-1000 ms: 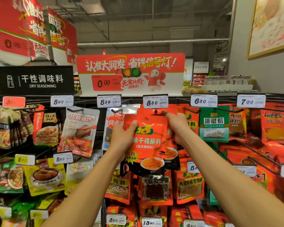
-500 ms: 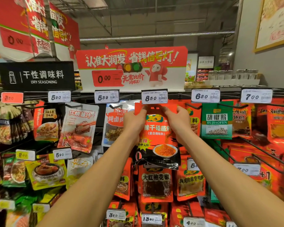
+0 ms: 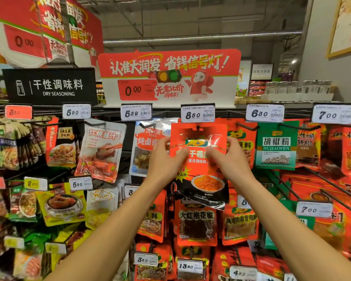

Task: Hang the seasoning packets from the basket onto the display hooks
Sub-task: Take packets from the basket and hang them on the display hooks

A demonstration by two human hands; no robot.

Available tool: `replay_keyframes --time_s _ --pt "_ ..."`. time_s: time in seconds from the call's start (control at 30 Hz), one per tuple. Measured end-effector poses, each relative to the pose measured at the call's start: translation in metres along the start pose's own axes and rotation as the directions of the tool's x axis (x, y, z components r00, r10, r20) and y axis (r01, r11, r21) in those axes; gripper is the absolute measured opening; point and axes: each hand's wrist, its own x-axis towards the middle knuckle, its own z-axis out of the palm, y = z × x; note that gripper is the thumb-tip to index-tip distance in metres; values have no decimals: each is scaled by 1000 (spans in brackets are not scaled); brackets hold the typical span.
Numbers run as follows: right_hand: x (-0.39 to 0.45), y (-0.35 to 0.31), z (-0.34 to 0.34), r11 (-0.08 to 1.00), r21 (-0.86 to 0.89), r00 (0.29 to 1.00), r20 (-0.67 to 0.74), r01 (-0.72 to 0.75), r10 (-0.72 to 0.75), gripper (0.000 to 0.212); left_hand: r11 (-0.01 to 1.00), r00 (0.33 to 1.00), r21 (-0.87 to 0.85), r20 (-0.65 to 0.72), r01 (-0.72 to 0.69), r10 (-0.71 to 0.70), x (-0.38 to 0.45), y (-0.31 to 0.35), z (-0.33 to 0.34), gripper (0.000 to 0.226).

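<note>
Red packet (image 3: 199, 159) in both hands' grip

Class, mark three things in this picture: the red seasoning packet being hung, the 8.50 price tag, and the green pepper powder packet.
Red seasoning packet (image 3: 199, 157): head view, middle of its front.
8.50 price tag (image 3: 197, 113): head view, tag face.
Green pepper powder packet (image 3: 276, 146): head view, white label.

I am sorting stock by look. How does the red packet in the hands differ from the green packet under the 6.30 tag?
The red packet is taller than the green packet. The red packet pictures a bowl of orange powder; the green packet pictures pale grains. The left hand and right hand hold the red packet; nothing touches the green packet. Both sit in the top row.
</note>
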Motion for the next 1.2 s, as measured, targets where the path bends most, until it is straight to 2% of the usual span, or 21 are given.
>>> replay_keyframes --time_s 0.03,0.07,0.13,0.17,0.23,0.3,0.5,0.67,0.8,0.9,1.03,1.1,1.2 --pt "-13 6 -6 1000 -31 996 93 3 0 71 999 994 46 105 15 -19 -8 -12 -10 87" --pt "-24 11 -11 997 -79 984 178 6 8 81 996 974 74 220 42 -57 -14 -21 -20 95" --pt "-31 21 -15 980 -197 962 271 20 35 81 991 906 97 403 94 -126 -18 -32 -30 82" --pt "-28 23 -15 973 -230 963 267 20 43 75 990 891 98 434 100 -133 -16 -33 -31 70" --pt "-18 23 -14 973 -230 975 219 12 40 66 994 902 86 419 74 -104 -9 -29 -26 55" --pt "-6 23 -10 967 -252 980 200 40 12 66 994 930 98 360 42 -75 1 -27 -18 51" --pt "18 38 -6 939 -321 975 216 125 -56 73 988 951 148 300 31 -75 19 -41 0 62" --pt "24 45 -17 901 -397 966 245 173 -78 77 985 970 171 241 -18 -24 16 -52 23 60" --pt "17 50 -18 881 -420 950 298 219 -94 74 983 970 172 244 -58 15 13 -57 23 58" --pt "12 52 -6 866 -455 951 299 209 -72 70 987 974 148 224 -58 24 13 -62 11 60" --pt "7 53 5 870 -469 953 302 153 -4 81 993 976 114 216 -27 2 13 -60 2 64" --pt "7 50 4 898 -427 964 266 110 8 80 994 977 110 215 -14 -10 12 -56 3 66" --pt "12 44 2 942 -336 998 56 9 11 103 998 972 55 231 26 -38 11 -53 6 74"
